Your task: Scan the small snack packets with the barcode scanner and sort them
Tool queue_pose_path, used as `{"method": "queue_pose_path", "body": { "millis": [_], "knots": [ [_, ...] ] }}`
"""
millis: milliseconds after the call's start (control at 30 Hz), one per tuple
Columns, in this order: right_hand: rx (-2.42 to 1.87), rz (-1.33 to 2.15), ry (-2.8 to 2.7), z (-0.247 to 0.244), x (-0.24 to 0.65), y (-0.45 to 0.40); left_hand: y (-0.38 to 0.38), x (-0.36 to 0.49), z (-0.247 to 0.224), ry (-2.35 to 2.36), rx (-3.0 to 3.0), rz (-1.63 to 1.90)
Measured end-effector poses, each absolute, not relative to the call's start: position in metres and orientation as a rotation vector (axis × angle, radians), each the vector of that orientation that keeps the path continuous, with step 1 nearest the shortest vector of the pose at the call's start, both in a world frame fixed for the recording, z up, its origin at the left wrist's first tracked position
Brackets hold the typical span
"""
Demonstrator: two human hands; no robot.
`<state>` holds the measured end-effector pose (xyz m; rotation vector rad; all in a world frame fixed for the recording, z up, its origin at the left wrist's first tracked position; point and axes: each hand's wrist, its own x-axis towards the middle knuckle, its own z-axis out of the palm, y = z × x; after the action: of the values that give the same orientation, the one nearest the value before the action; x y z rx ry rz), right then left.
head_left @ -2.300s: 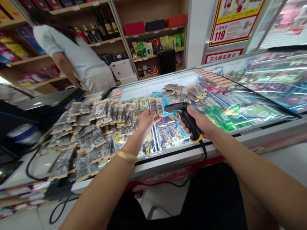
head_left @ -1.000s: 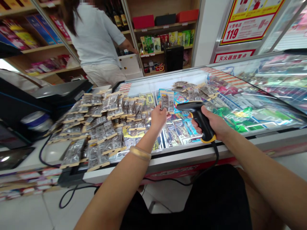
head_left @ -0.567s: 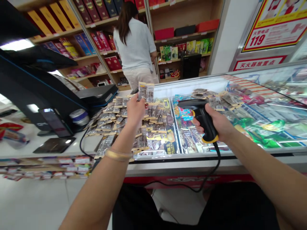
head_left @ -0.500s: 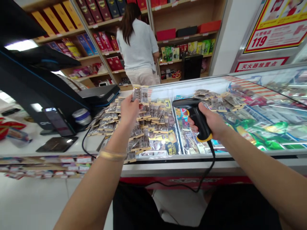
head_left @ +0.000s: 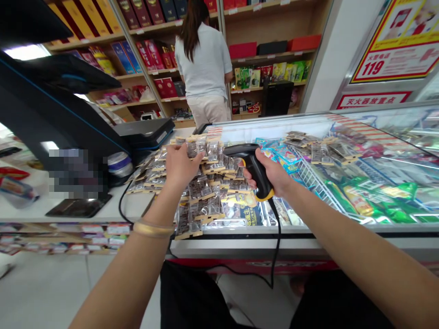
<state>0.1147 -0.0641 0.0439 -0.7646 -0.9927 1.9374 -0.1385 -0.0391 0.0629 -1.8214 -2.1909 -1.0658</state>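
My right hand is wrapped round the grip of a black and yellow barcode scanner. The scanner's head points left, across the pile and toward my other hand. My left hand, a gold bangle at its wrist, is low at the back of a heap of small brown packets. Its thumb and fingers close round a small clear-and-brown packet at the top of the heap; part of the grip is hidden. The heap lies on the glass top of a chest freezer.
More brown packets lie on the glass farther right. Bagged goods and a wire basket show inside the freezer. A checkout terminal stands at left. Behind the freezer, a person faces the shelves. The scanner's cable hangs in front.
My left hand has gone from holding a packet up above the heap to down among the packets. My right hand has brought the scanner left, closer to it.
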Motion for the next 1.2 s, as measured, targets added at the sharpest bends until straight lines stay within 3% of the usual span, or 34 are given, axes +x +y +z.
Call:
{"method": "queue_pose_path", "body": {
  "millis": [333, 633, 933, 1200],
  "knots": [
    [-0.781, 1.89, -0.978, 0.047, 0.144, -0.069, -0.041, -0.109, 0.067, -1.932, -1.763, -1.321],
    [-0.905, 1.601, -0.818, 0.03, 0.268, -0.081, -0.01, 0.026, 0.051, -1.505, -2.315, -1.271],
    [-1.022, 1.395, -0.67, 0.015, 0.373, -0.081, 0.062, 0.166, 0.054, -1.558, -2.69, -0.634],
    [-0.993, 1.288, -0.79, 0.015, 0.408, -0.023, 0.131, 0.214, 0.046, -1.553, -2.758, -0.038]
  ]
}}
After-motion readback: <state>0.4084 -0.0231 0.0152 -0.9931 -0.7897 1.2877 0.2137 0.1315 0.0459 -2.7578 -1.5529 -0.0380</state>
